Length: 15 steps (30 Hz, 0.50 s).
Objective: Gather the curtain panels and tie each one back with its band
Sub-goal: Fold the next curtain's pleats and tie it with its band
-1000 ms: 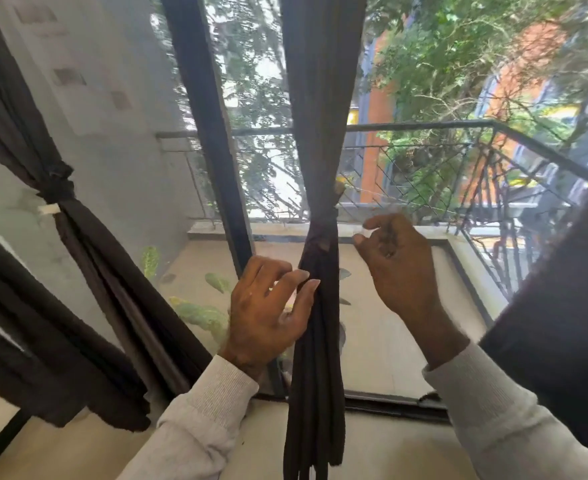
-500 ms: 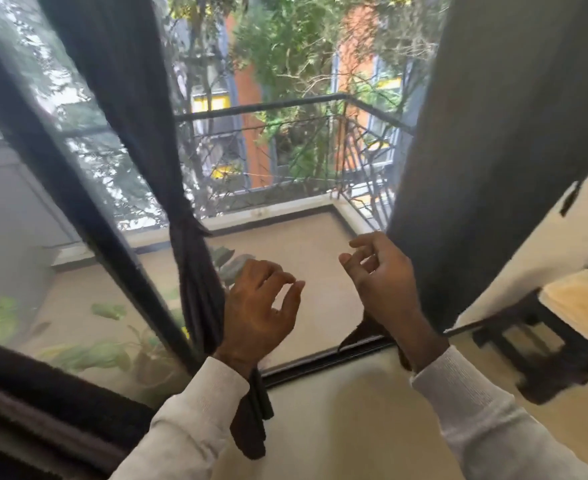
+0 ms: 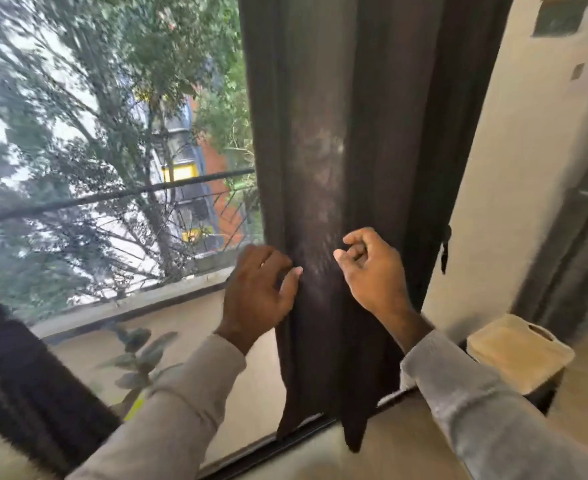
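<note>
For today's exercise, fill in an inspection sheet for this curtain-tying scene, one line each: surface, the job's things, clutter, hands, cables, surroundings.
Surface: pale floor beside the dark window frame.
Job's things: dark curtain panel hangs loose in folds, not tied; a dark strip, possibly its band, hangs at the panel's right edge by the wall.
Clutter: pale cushioned stool at right.
Hands: left hand has its fingers at the panel's left fold, grip unclear; right hand loosely curled in front of the panel, holding nothing.
Cables: nothing seen.
Surroundings: balcony railing, trees, an orange building outside; a plant behind the glass.
</note>
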Each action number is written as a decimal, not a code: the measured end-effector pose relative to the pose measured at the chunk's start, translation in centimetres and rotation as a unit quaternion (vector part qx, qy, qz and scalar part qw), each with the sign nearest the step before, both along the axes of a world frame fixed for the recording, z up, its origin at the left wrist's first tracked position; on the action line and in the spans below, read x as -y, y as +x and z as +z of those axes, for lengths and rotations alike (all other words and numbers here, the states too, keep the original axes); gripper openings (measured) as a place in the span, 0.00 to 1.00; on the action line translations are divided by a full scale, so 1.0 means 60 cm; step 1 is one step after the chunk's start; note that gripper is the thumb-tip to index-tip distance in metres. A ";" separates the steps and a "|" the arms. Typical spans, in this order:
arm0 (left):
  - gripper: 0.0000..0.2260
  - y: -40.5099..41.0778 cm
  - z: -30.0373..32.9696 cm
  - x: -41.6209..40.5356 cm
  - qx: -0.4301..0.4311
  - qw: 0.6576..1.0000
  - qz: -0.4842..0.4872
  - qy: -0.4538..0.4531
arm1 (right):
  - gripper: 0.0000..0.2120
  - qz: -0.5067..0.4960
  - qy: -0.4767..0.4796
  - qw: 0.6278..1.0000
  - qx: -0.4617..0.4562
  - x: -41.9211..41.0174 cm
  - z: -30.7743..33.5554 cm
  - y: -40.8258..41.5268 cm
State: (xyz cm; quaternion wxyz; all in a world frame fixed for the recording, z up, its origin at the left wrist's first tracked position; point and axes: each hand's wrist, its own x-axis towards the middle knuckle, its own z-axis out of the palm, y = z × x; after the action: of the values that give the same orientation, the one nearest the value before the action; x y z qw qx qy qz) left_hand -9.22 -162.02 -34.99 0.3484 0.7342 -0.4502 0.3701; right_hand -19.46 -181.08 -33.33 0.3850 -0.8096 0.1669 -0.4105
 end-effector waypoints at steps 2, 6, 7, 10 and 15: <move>0.06 0.029 0.058 0.037 0.037 0.999 0.004 0.008 | 0.08 0.006 -0.027 1.000 0.013 0.045 0.049 0.024; 0.07 0.100 0.198 0.084 0.119 0.992 0.042 0.028 | 0.08 0.030 -0.097 0.993 0.052 0.105 0.162 0.089; 0.07 0.118 0.233 0.092 0.144 0.988 0.053 0.031 | 0.08 0.029 -0.115 0.991 0.059 0.117 0.192 0.107; 0.08 0.169 0.360 0.107 0.219 0.972 0.087 0.016 | 0.08 0.021 -0.175 0.979 0.104 0.140 0.308 0.158; 0.14 0.204 0.592 0.118 0.280 0.946 0.145 -0.078 | 0.08 -0.022 -0.251 0.939 0.233 0.147 0.527 0.219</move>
State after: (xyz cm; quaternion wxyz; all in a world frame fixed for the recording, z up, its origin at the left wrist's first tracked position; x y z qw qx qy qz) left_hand 3.04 -169.08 0.52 0.2070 0.6285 -0.3885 0.6413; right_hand -6.34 -189.90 -1.70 0.1882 -0.7576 -0.0180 -0.6248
